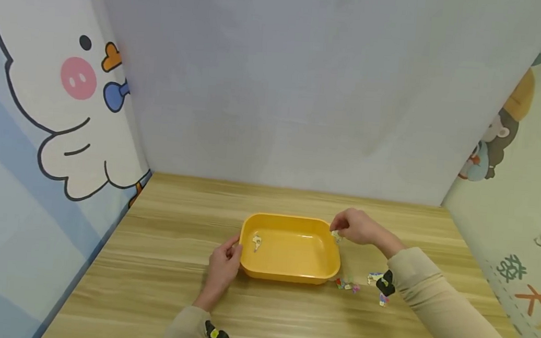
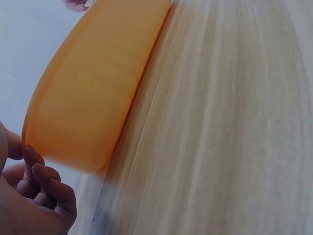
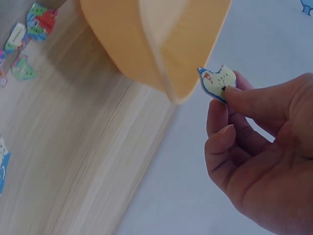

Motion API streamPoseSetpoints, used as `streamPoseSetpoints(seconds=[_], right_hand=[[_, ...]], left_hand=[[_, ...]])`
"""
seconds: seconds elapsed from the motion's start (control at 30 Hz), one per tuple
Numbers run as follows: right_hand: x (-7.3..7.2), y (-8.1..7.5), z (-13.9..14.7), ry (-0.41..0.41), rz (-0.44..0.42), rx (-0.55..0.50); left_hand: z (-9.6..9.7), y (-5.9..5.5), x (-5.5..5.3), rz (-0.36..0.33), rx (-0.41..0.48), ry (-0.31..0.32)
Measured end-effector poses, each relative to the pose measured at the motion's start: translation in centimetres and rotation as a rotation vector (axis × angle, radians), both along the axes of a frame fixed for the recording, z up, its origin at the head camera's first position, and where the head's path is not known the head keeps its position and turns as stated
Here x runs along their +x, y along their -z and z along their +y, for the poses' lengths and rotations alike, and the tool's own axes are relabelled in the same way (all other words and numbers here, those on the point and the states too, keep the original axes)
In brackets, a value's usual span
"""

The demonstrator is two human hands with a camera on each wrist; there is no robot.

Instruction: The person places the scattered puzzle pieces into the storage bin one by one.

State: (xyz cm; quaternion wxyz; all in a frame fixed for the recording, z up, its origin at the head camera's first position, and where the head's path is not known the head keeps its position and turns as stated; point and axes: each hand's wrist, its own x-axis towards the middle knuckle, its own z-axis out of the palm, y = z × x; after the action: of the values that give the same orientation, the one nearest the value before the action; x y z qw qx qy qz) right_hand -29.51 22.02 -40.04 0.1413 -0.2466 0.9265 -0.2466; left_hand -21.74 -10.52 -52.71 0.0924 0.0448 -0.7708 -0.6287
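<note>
A yellow plastic tray (image 1: 286, 278) stands on the wooden table, with one cream puzzle piece (image 1: 256, 242) lying inside near its left end. At that left end my left hand (image 1: 224, 264) pinches the rim between thumb and fingers; the left wrist view shows the fingertips (image 2: 33, 155) against the tray wall (image 2: 83, 98). Over at the right end, my right hand (image 1: 357, 227) pinches a cream puzzle piece with a blue edge (image 3: 217, 82) between thumb and forefinger. This piece is held up beside the tray's rim, its printed face toward the right wrist camera.
Several small coloured puzzle pieces (image 1: 347, 285) lie on the table just off the tray's front right corner. More pieces (image 1: 383, 299) are farther right, below my right forearm. A pale cloth wall (image 1: 295, 87) rises behind the table (image 1: 158, 287), with printed walls on both sides.
</note>
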Motion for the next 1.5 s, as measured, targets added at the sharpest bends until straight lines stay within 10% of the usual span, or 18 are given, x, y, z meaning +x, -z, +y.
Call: streamPoseSetpoints(seconds=[1.5], right_hand=[[-2.5, 4.0, -10.1, -0.083, 0.022, 0.071]], left_hand=[[0.0, 0.3, -0.2, 0.032, 0.034, -0.007]])
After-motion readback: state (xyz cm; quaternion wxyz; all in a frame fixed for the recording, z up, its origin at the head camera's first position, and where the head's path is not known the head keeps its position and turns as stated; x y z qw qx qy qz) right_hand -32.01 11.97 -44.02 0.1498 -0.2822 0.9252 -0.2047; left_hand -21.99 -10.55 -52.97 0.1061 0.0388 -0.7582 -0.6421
